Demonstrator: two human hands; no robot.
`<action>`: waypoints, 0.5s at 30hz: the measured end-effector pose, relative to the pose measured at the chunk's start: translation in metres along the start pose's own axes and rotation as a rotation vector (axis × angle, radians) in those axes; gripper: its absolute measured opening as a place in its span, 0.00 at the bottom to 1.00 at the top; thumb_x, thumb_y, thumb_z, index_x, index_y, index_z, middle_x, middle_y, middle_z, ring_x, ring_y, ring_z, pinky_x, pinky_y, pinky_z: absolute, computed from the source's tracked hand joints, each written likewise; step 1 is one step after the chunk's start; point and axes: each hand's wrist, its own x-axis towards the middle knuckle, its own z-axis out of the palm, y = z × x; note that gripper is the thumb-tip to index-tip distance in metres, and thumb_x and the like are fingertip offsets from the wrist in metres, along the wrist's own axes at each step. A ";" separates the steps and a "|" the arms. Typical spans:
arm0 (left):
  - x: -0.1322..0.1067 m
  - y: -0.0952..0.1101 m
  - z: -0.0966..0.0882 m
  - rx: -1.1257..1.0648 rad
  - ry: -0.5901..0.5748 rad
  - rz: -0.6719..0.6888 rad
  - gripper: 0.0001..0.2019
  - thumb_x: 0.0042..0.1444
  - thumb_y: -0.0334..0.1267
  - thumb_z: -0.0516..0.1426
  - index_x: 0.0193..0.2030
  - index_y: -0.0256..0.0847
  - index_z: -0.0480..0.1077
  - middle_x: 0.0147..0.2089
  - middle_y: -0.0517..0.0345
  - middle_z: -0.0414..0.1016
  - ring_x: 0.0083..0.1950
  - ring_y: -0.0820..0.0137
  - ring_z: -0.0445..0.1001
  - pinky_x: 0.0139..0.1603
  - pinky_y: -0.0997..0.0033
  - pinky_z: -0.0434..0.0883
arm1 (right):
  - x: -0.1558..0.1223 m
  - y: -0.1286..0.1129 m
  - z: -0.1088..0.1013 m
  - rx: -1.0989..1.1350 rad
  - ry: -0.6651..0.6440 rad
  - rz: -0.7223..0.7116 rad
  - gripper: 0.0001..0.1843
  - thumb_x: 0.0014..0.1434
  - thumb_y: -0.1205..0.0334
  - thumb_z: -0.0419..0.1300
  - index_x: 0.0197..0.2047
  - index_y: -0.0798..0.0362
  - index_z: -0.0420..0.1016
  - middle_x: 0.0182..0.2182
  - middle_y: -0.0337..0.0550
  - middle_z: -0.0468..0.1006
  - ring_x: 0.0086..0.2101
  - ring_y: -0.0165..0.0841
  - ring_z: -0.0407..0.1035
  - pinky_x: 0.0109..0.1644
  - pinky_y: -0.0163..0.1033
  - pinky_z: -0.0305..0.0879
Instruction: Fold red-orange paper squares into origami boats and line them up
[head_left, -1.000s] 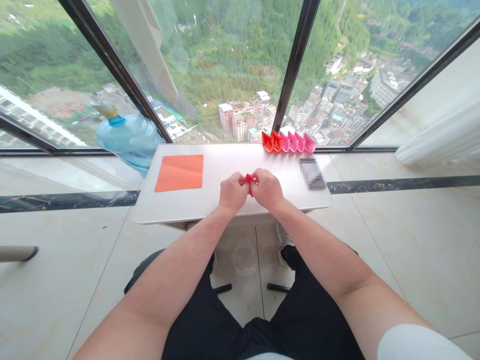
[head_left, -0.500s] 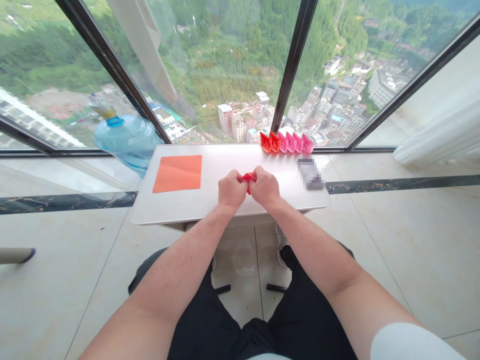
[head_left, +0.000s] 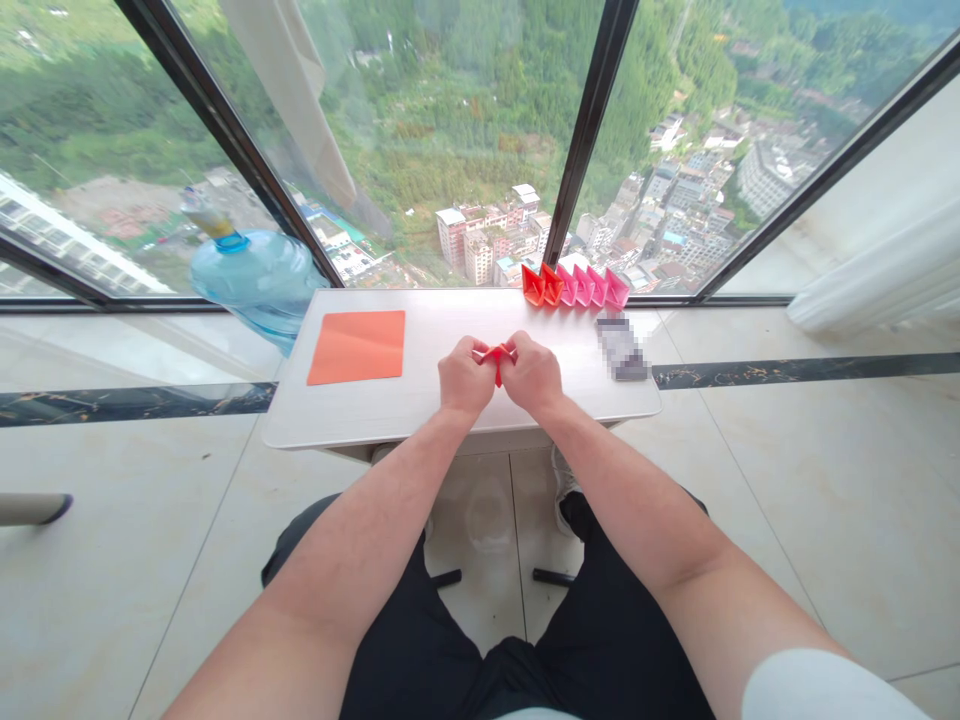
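Both my hands pinch a small folded red paper piece [head_left: 496, 356] just above the middle of a white table [head_left: 375, 410]. My left hand [head_left: 463, 378] grips its left side with curled fingers. My right hand [head_left: 534, 373] grips its right side the same way. Most of the paper is hidden between my fingers. A flat orange sheet [head_left: 358, 346] lies on the table to the left of my hands.
A row of several folded red and pink paper pieces [head_left: 575, 285] stands at the table's far edge by the window. A dark phone [head_left: 622, 346] lies to the right. A blue water jug [head_left: 256, 282] sits on the floor at left. A white curtain [head_left: 877, 275] hangs at right.
My hands stay together over the table. The red paper now shows a little more between my fingers, spread slightly wider than before.
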 end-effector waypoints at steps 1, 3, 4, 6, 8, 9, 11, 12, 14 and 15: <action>0.000 -0.001 0.000 -0.013 0.001 -0.002 0.04 0.54 0.40 0.60 0.34 0.44 0.71 0.27 0.60 0.78 0.31 0.67 0.76 0.36 0.70 0.68 | 0.000 0.000 0.000 0.012 0.003 -0.001 0.05 0.62 0.59 0.55 0.37 0.49 0.71 0.29 0.43 0.79 0.30 0.38 0.72 0.35 0.38 0.58; 0.000 -0.002 0.001 -0.060 -0.014 -0.009 0.04 0.53 0.39 0.60 0.36 0.44 0.71 0.26 0.61 0.79 0.32 0.67 0.77 0.37 0.70 0.70 | -0.001 0.001 0.000 0.044 0.005 -0.009 0.05 0.62 0.59 0.55 0.38 0.49 0.71 0.28 0.42 0.79 0.30 0.38 0.72 0.35 0.38 0.59; 0.001 -0.003 0.001 -0.100 -0.033 -0.019 0.05 0.53 0.39 0.60 0.37 0.44 0.72 0.27 0.61 0.79 0.31 0.67 0.78 0.37 0.70 0.71 | -0.001 0.002 0.001 0.063 0.004 -0.019 0.05 0.63 0.58 0.55 0.39 0.49 0.71 0.28 0.42 0.79 0.30 0.37 0.72 0.35 0.38 0.60; 0.002 -0.004 0.001 -0.218 -0.088 -0.064 0.09 0.53 0.39 0.61 0.42 0.43 0.72 0.28 0.60 0.80 0.30 0.67 0.79 0.36 0.69 0.73 | -0.001 0.005 0.002 0.098 0.000 -0.047 0.06 0.63 0.59 0.55 0.40 0.49 0.71 0.27 0.40 0.79 0.29 0.37 0.72 0.35 0.37 0.61; 0.003 -0.004 0.001 -0.361 -0.155 -0.125 0.14 0.52 0.38 0.62 0.46 0.42 0.72 0.31 0.58 0.81 0.29 0.67 0.79 0.33 0.68 0.75 | 0.000 0.009 0.002 0.118 0.008 -0.085 0.06 0.64 0.59 0.54 0.42 0.48 0.71 0.28 0.39 0.79 0.29 0.36 0.72 0.36 0.37 0.62; 0.004 -0.004 0.000 -0.423 -0.185 -0.147 0.16 0.52 0.38 0.62 0.48 0.41 0.71 0.33 0.57 0.82 0.29 0.67 0.79 0.32 0.67 0.76 | 0.000 0.011 0.002 0.119 0.021 -0.107 0.07 0.64 0.59 0.54 0.42 0.48 0.71 0.29 0.39 0.79 0.29 0.35 0.72 0.36 0.37 0.62; 0.003 -0.004 -0.002 -0.493 -0.222 -0.150 0.18 0.52 0.37 0.62 0.51 0.40 0.71 0.36 0.55 0.83 0.30 0.67 0.80 0.32 0.67 0.77 | 0.000 0.014 0.002 0.103 0.058 -0.149 0.07 0.64 0.60 0.54 0.42 0.49 0.72 0.33 0.41 0.80 0.30 0.34 0.72 0.36 0.37 0.63; 0.002 -0.004 -0.004 -0.489 -0.226 -0.128 0.19 0.52 0.37 0.62 0.51 0.40 0.71 0.37 0.54 0.83 0.31 0.67 0.80 0.33 0.67 0.77 | -0.001 0.015 0.002 0.091 0.080 -0.167 0.07 0.63 0.60 0.55 0.42 0.49 0.72 0.35 0.41 0.80 0.31 0.34 0.72 0.37 0.37 0.63; 0.000 -0.005 -0.006 -0.397 -0.189 -0.050 0.18 0.52 0.36 0.62 0.51 0.41 0.73 0.38 0.55 0.83 0.32 0.68 0.80 0.36 0.67 0.77 | -0.002 0.015 0.002 0.079 0.119 -0.196 0.07 0.62 0.59 0.56 0.41 0.50 0.74 0.39 0.43 0.79 0.32 0.33 0.72 0.38 0.37 0.64; -0.002 -0.005 -0.008 -0.325 -0.156 -0.007 0.18 0.52 0.36 0.61 0.51 0.42 0.74 0.37 0.56 0.83 0.33 0.68 0.80 0.38 0.68 0.77 | -0.003 0.014 0.002 0.081 0.134 -0.208 0.08 0.62 0.59 0.57 0.42 0.50 0.74 0.41 0.44 0.79 0.33 0.33 0.73 0.38 0.37 0.64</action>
